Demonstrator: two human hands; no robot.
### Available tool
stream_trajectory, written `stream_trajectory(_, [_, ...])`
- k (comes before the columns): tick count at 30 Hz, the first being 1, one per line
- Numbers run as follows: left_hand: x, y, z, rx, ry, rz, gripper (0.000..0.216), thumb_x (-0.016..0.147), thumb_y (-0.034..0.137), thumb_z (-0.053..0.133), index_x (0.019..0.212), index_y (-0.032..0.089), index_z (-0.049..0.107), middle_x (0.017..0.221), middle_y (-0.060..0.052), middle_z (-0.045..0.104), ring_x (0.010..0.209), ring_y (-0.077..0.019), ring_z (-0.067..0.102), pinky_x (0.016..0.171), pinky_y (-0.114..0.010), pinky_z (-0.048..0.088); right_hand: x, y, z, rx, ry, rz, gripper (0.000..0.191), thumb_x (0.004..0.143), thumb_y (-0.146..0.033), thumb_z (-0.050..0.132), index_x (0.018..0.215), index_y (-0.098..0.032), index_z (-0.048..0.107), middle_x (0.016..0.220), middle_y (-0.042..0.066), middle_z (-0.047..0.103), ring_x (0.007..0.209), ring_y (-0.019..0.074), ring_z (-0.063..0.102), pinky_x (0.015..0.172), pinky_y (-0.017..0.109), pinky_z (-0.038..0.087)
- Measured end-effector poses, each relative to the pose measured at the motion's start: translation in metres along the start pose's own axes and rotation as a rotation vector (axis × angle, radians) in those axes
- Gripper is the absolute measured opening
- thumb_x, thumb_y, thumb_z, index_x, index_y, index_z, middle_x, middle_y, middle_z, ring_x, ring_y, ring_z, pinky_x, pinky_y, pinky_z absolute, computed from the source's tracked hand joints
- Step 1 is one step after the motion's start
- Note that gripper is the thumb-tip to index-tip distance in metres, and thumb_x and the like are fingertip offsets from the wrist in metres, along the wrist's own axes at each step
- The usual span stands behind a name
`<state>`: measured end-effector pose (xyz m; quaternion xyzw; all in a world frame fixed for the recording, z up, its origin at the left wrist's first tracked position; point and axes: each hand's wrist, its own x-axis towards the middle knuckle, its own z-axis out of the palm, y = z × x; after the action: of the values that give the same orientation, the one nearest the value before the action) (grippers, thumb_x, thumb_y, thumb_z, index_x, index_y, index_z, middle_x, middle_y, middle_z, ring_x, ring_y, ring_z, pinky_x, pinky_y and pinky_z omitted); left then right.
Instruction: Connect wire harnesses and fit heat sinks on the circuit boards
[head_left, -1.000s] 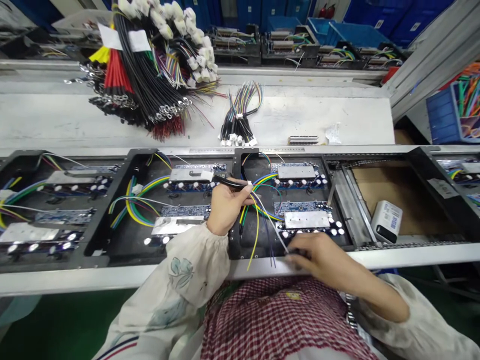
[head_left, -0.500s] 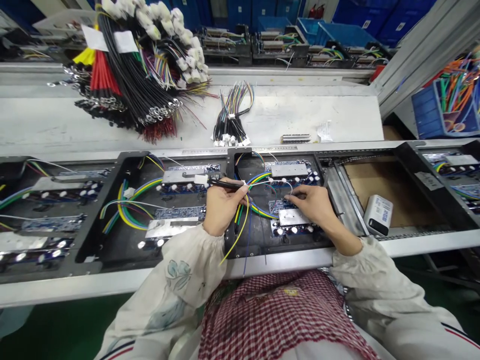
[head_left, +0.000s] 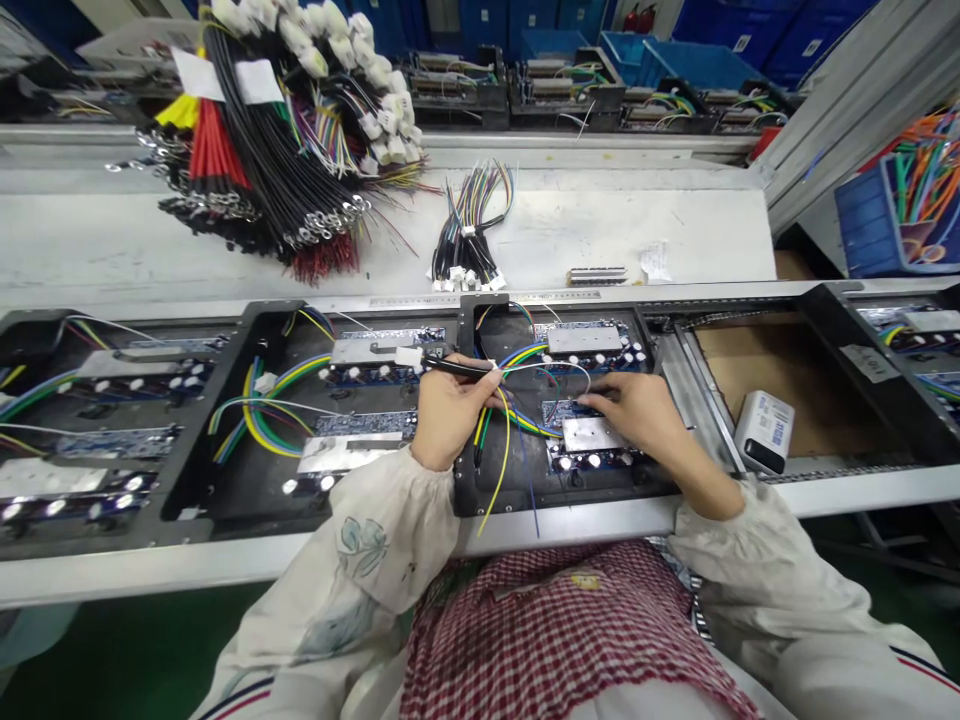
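My left hand [head_left: 452, 412] pinches a wire harness by its black sheath [head_left: 459, 367], and the white connector [head_left: 409, 358] sticks out to the left. From that grip fan loose wires, among them a yellow wire [head_left: 496, 480] and a blue wire [head_left: 533, 490] that hang toward the front rail. A white wire [head_left: 556, 365] arcs right to the fingertips of my right hand [head_left: 636, 412]. Those fingers are closed on its end, just over the lower circuit board [head_left: 559, 411] in the black housing [head_left: 501, 492]. The exact tip is hidden by the fingers.
More housings with boards and coloured wires line the rail, such as one on the left [head_left: 232, 500]. A white power bank [head_left: 765, 430] rests at right. Behind lie a small harness bundle [head_left: 471, 235], a large cable bundle [head_left: 262, 150] and a blue bin [head_left: 862, 225].
The yellow and blue wire ends have swung to the right. Both hands keep their grips almost in place, and the whole view has shifted slightly.
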<state>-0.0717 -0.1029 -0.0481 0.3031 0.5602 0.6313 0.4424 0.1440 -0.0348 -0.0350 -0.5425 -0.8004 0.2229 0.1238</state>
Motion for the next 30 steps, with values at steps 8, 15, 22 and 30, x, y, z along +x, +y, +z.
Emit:
stream_trajectory(8, [-0.002,0.002,0.002,0.002,0.006,-0.020,0.035,0.061,0.033,0.077,0.079,0.011,0.058,0.061,-0.001,0.064,0.053,-0.0144,0.065,0.052,-0.026,0.058,-0.022,-0.040,0.005,0.297,-0.173,-0.264,0.012,0.077,-0.031,0.067,0.075,-0.020,0.072,0.071,0.001,0.071,0.060,0.0125,0.062,0.058,0.023,0.044])
stream_trajectory(15, [-0.005,0.005,0.004,0.019,-0.047,-0.031,0.028,0.062,0.029,0.075,0.074,0.012,0.056,0.052,0.001,0.060,0.046,-0.0139,0.062,0.046,-0.025,0.056,0.008,-0.030,0.026,0.153,0.091,-0.263,0.007,0.074,-0.026,0.069,0.074,-0.020,0.072,0.075,0.003,0.073,0.061,0.0141,0.063,0.060,0.025,0.046])
stream_trajectory(22, [-0.006,0.006,0.003,0.030,-0.045,-0.043,0.027,0.062,0.029,0.074,0.073,0.013,0.056,0.053,0.001,0.061,0.046,-0.0145,0.062,0.047,-0.026,0.055,0.004,-0.029,0.027,0.147,0.113,-0.279,0.009,0.074,-0.028,0.068,0.072,-0.020,0.071,0.071,0.002,0.072,0.058,0.0133,0.062,0.057,0.024,0.044])
stream_trajectory(30, [-0.005,0.005,0.003,0.023,-0.046,-0.043,0.026,0.062,0.028,0.074,0.073,0.012,0.056,0.054,0.001,0.061,0.047,-0.0139,0.062,0.047,-0.025,0.056,0.006,-0.028,0.027,0.089,0.048,-0.263,0.009,0.075,-0.027,0.069,0.075,-0.019,0.071,0.075,0.003,0.072,0.063,0.0143,0.062,0.060,0.024,0.043])
